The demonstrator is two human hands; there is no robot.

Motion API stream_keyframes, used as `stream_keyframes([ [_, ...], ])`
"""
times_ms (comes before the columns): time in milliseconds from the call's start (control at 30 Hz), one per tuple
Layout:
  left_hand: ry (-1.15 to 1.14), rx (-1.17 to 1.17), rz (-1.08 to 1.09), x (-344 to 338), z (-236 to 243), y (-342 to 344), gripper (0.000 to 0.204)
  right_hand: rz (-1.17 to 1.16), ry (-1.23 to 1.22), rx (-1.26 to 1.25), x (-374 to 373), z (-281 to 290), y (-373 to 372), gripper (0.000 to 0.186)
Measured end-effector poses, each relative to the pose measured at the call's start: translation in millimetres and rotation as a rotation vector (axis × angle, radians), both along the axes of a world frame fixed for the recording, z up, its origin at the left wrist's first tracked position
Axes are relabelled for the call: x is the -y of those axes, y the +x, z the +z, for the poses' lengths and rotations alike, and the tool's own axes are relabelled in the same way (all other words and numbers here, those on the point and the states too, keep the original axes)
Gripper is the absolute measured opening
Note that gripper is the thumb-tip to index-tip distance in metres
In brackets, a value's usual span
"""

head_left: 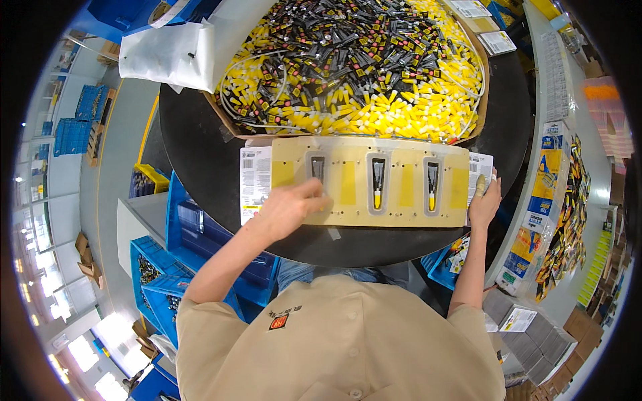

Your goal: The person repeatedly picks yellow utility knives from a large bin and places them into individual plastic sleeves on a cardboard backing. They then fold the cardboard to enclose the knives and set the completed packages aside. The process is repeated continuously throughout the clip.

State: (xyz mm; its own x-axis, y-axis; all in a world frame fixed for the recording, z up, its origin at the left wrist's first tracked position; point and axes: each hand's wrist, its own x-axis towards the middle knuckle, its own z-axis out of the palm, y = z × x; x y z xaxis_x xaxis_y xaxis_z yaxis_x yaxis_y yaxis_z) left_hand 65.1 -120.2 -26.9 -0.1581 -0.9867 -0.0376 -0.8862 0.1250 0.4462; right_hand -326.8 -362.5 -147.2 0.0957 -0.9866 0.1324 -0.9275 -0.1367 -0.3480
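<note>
A cream-coloured board [401, 218] with three tube-shaped slots lies across the round black table in front of me. Slim black tubes with yellow caps rest in the middle slot [378, 180] and the right slot [432, 184]. Over the left slot, my left hand [291, 208] has its fingers pinched at the lower end of another black tube [317, 167], hiding its cap; these fingers are slightly blurred. At the board's right end my right hand [486, 204] grips a white printed card [479, 164], its thumb, in a pale finger cover, on top.
Behind the board stands a large cardboard tray [483, 73] heaped with loose black-and-yellow tubes. A second white printed card [255, 177] sticks out at the board's left end. Blue bins [175, 227] stand below the table's left edge; packed cards [545, 180] line the right bench.
</note>
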Motion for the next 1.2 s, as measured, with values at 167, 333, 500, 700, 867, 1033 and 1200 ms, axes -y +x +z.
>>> stream_keyframes([
  [167, -0.024, -0.081, 0.233, -22.4, -4.7, 11.2, 0.036, 0.021, -0.33, -0.01, -16.8, 35.4, 16.5, 0.03],
  [333, 0.086, 0.159, 0.904, -41.8, -2.7, 71.2, 0.051, -0.008, -0.278, 0.248, -64.6, 117.9, 49.9, 0.019],
  [500, 0.343, 0.368, 0.738, -34.7, 1.5, 72.0, 0.04, 0.254, -0.078, 0.401, -118.6, 107.8, 134.8, 0.026],
  [700, 0.05, -0.02, 0.734, -33.6, 61.8, 53.7, 0.019, 0.258, -0.033, 0.528, -124.9, 71.1, 169.6, 0.034],
  [867, 0.255, -0.544, 0.853, -12.2, 17.6, 10.1, 0.023, 0.295, -0.132, 0.496, -99.7, 83.5, 119.3, 0.05],
  [1033, 0.001, -0.042, 0.509, -1.8, -6.7, -15.5, 0.061, 0.239, 0.01, -0.239, -104.5, 64.1, 112.4, 0.054],
  [1200, 0.225, 0.209, 0.31, 7.2, -4.9, -26.4, 0.076, 0.248, -0.249, -0.256, -22.9, 31.2, 71.1, 0.046],
])
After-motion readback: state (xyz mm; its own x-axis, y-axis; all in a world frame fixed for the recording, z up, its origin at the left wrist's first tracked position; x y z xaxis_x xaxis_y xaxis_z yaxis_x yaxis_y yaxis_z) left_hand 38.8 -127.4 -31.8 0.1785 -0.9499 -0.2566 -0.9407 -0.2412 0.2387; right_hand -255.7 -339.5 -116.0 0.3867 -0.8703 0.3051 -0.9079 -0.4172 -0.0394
